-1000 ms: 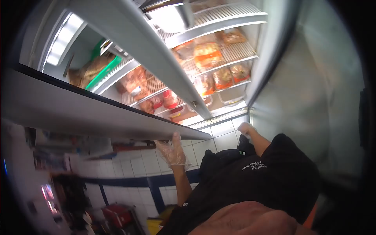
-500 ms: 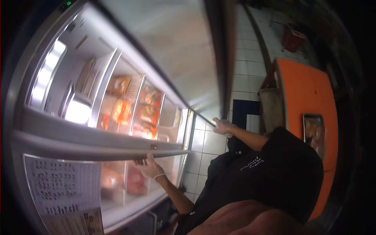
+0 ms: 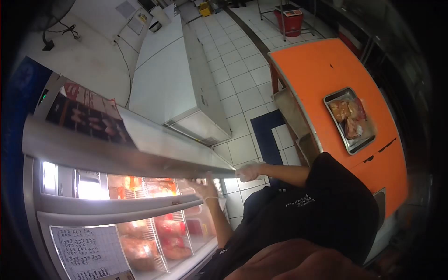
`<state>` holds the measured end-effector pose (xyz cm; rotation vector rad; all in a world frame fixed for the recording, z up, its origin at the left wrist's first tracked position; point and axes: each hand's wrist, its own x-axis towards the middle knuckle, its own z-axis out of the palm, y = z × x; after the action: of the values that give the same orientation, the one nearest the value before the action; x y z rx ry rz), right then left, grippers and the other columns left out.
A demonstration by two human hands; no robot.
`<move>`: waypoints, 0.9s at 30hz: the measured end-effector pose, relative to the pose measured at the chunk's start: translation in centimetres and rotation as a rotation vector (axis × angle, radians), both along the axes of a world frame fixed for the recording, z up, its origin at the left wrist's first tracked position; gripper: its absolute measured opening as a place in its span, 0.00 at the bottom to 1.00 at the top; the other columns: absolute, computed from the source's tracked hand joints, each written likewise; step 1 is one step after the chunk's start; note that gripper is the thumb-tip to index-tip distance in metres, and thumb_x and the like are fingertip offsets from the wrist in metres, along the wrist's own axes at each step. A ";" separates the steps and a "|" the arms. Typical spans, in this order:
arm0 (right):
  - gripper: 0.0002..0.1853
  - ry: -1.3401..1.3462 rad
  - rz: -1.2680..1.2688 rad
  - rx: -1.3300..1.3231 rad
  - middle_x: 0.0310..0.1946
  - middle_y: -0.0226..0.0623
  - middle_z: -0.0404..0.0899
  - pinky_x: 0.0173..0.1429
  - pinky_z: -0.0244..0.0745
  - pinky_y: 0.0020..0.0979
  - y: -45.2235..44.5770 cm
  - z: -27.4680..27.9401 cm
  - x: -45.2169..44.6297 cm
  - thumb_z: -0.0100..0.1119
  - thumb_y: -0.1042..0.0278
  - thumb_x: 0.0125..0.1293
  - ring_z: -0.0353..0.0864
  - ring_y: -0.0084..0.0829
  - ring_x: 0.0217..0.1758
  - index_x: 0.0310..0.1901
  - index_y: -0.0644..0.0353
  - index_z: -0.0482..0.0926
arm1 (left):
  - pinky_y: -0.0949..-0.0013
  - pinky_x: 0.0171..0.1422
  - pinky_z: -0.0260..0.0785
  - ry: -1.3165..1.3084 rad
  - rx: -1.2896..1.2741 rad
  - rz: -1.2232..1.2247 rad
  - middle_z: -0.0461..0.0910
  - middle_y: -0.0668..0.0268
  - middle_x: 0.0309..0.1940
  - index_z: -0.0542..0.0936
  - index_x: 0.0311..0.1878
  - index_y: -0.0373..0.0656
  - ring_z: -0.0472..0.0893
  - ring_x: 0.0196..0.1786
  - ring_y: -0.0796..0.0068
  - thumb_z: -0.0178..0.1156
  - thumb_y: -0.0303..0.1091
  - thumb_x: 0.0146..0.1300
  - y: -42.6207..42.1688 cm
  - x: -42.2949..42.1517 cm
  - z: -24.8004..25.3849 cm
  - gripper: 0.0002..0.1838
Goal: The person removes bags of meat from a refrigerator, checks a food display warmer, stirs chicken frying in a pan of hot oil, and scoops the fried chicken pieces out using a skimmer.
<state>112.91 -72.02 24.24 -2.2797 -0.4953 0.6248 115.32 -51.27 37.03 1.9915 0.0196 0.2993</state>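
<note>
The upper door [image 3: 154, 161] of an upright refrigerator stands partly open, with a picture sheet on its outer face. My gloved right hand [image 3: 250, 171] grips the free edge of this door, fingers curled round it. My gloved left hand [image 3: 205, 189] is in front of the lit opening, close under the door's edge, its thumb and fingers apart; whether it touches the door I cannot tell. Behind it, bagged food [image 3: 161, 187] lies on wire shelves. The lower glass door [image 3: 93, 218] is closed, with a handwritten sheet [image 3: 77, 249] on it and bagged red meat [image 3: 170, 231] visible through the glass.
On the right, an orange-topped table [image 3: 308, 60] bears a metal tray [image 3: 350, 147] with bagged meat pieces [image 3: 347, 112]. A white chest freezer [image 3: 163, 70] stands along the wall. Farther off are a red bin [image 3: 290, 23] and a yellow bucket [image 3: 205, 8].
The upper door has swung partway toward the refrigerator, with my right hand on its edge. My left hand has come up off the lower door's top edge. The view has turned toward the room.
</note>
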 end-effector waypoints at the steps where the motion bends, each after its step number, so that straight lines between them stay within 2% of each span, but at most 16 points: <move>1: 0.24 -0.107 -0.014 0.026 0.50 0.53 0.86 0.60 0.78 0.49 -1.5 -1.1 -1.7 0.54 0.55 0.62 0.85 0.54 0.55 0.57 0.55 0.83 | 0.49 0.77 0.66 0.039 -0.005 0.066 0.66 0.49 0.73 0.50 0.82 0.41 0.69 0.75 0.51 0.77 0.36 0.58 0.7 0.2 0.3 0.56; 5: 0.21 0.122 -0.489 -0.011 0.44 0.45 0.89 0.54 0.81 0.46 -8.0 -2.8 -11.5 0.58 0.51 0.63 0.88 0.49 0.48 0.54 0.50 0.85 | 0.55 0.75 0.68 0.150 0.113 0.220 0.72 0.50 0.70 0.57 0.79 0.39 0.73 0.71 0.53 0.76 0.36 0.58 4.5 -1.3 2.8 0.50; 6: 0.20 0.034 -0.602 -0.001 0.41 0.43 0.89 0.52 0.81 0.44 -9.6 -4.3 -14.8 0.59 0.51 0.63 0.89 0.46 0.46 0.52 0.51 0.86 | 0.57 0.74 0.68 0.195 0.190 0.247 0.73 0.50 0.71 0.60 0.78 0.38 0.74 0.72 0.53 0.76 0.34 0.58 4.9 -1.4 3.0 0.49; 8: 0.20 -0.041 -0.846 0.007 0.38 0.41 0.89 0.50 0.82 0.41 -10.2 -3.7 -21.2 0.61 0.50 0.62 0.89 0.42 0.44 0.50 0.52 0.87 | 0.51 0.71 0.72 -0.094 0.185 0.252 0.73 0.49 0.69 0.60 0.78 0.39 0.77 0.67 0.49 0.73 0.43 0.61 9.5 -0.2 -4.9 0.47; 9: 0.20 0.145 -0.931 0.047 0.36 0.40 0.89 0.48 0.82 0.38 -10.2 0.7 -25.0 0.61 0.50 0.63 0.89 0.38 0.42 0.49 0.54 0.87 | 0.51 0.70 0.72 -0.012 0.179 0.220 0.74 0.48 0.68 0.61 0.77 0.38 0.77 0.67 0.48 0.72 0.43 0.62 10.2 -1.0 -5.9 0.45; 11: 0.20 0.340 -1.128 0.136 0.34 0.39 0.88 0.47 0.83 0.35 -8.3 0.9 -32.5 0.61 0.50 0.63 0.89 0.34 0.40 0.48 0.56 0.86 | 0.52 0.70 0.72 0.289 0.257 0.057 0.75 0.47 0.68 0.63 0.76 0.35 0.77 0.66 0.48 0.71 0.43 0.62 8.3 -4.3 -6.5 0.44; 12: 0.20 0.233 -1.207 0.211 0.33 0.38 0.88 0.46 0.82 0.34 -6.8 -1.4 -36.5 0.61 0.50 0.64 0.88 0.31 0.39 0.47 0.58 0.87 | 0.53 0.70 0.71 0.497 0.346 -0.064 0.76 0.47 0.67 0.64 0.75 0.34 0.78 0.66 0.48 0.71 0.44 0.62 7.1 -5.7 -6.2 0.43; 13: 0.20 0.175 -1.287 0.241 0.32 0.38 0.87 0.45 0.82 0.33 -4.4 -3.4 -40.4 0.62 0.50 0.64 0.88 0.30 0.39 0.46 0.59 0.87 | 0.53 0.71 0.70 0.497 0.933 -0.374 0.74 0.48 0.70 0.66 0.75 0.37 0.78 0.66 0.48 0.72 0.46 0.59 11.1 -0.7 -18.3 0.44; 14: 0.20 0.112 -1.363 0.271 0.31 0.37 0.87 0.44 0.82 0.32 -1.8 -5.0 -44.3 0.62 0.50 0.64 0.88 0.29 0.38 0.46 0.60 0.87 | 0.55 0.72 0.70 0.513 0.841 -0.551 0.75 0.49 0.69 0.67 0.75 0.39 0.79 0.66 0.50 0.72 0.47 0.59 10.1 -2.7 -20.1 0.44; 16: 0.14 0.093 -1.685 0.044 0.32 0.44 0.85 0.45 0.79 0.49 5.7 -6.6 -50.6 0.54 0.57 0.63 0.86 0.47 0.40 0.37 0.55 0.85 | 0.59 0.71 0.70 0.499 0.740 -0.977 0.76 0.51 0.69 0.67 0.75 0.40 0.79 0.67 0.54 0.72 0.48 0.60 7.8 -7.0 -19.7 0.44; 17: 0.14 0.109 -1.749 0.048 0.32 0.44 0.85 0.45 0.79 0.49 9.7 -7.2 -53.5 0.54 0.57 0.63 0.86 0.47 0.40 0.37 0.55 0.85 | 0.58 0.72 0.70 0.427 0.762 -1.162 0.79 0.53 0.67 0.69 0.74 0.43 0.79 0.67 0.51 0.69 0.49 0.62 6.7 -8.8 -19.4 0.40; 19: 0.17 0.439 -2.118 -0.020 0.31 0.45 0.85 0.46 0.82 0.42 17.1 -7.6 -59.2 0.58 0.56 0.64 0.88 0.42 0.39 0.41 0.60 0.87 | 0.59 0.70 0.71 0.477 0.830 -1.357 0.78 0.50 0.67 0.68 0.75 0.41 0.80 0.66 0.52 0.70 0.47 0.62 5.6 -9.3 -22.1 0.41; 21: 0.16 0.520 -1.723 -0.367 0.34 0.49 0.86 0.48 0.80 0.46 26.2 -10.9 -65.9 0.55 0.56 0.64 0.87 0.49 0.40 0.39 0.58 0.88 | 0.60 0.66 0.73 0.520 0.939 -1.525 0.81 0.47 0.62 0.70 0.73 0.40 0.82 0.61 0.53 0.70 0.47 0.61 4.7 -9.6 -27.1 0.40; 23: 0.16 0.669 -1.786 -0.386 0.34 0.51 0.85 0.47 0.79 0.50 36.4 -12.0 -70.4 0.54 0.56 0.65 0.87 0.49 0.39 0.35 0.57 0.87 | 0.59 0.66 0.73 0.450 1.116 -1.636 0.83 0.48 0.59 0.73 0.72 0.41 0.83 0.60 0.54 0.69 0.49 0.61 3.1 -11.8 -27.2 0.39; 25: 0.16 0.888 -2.243 -0.232 0.33 0.52 0.85 0.44 0.78 0.51 46.2 -9.4 -71.8 0.55 0.56 0.65 0.87 0.48 0.38 0.32 0.60 0.84 | 0.58 0.67 0.73 0.361 1.258 -1.740 0.87 0.52 0.53 0.78 0.67 0.45 0.84 0.59 0.56 0.67 0.54 0.59 0.7 -15.4 -26.3 0.36; 27: 0.09 1.128 -2.179 -0.075 0.33 0.50 0.86 0.44 0.81 0.49 55.8 -13.2 -74.1 0.61 0.65 0.60 0.88 0.47 0.39 0.34 0.61 0.84 | 0.59 0.68 0.73 0.207 1.320 -1.876 0.86 0.53 0.54 0.78 0.67 0.46 0.84 0.60 0.56 0.67 0.54 0.59 -1.7 -20.6 -26.1 0.35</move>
<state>38.77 -16.25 11.01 -0.9269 2.1297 0.4389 94.71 -52.93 10.90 2.1787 -2.1930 -1.4072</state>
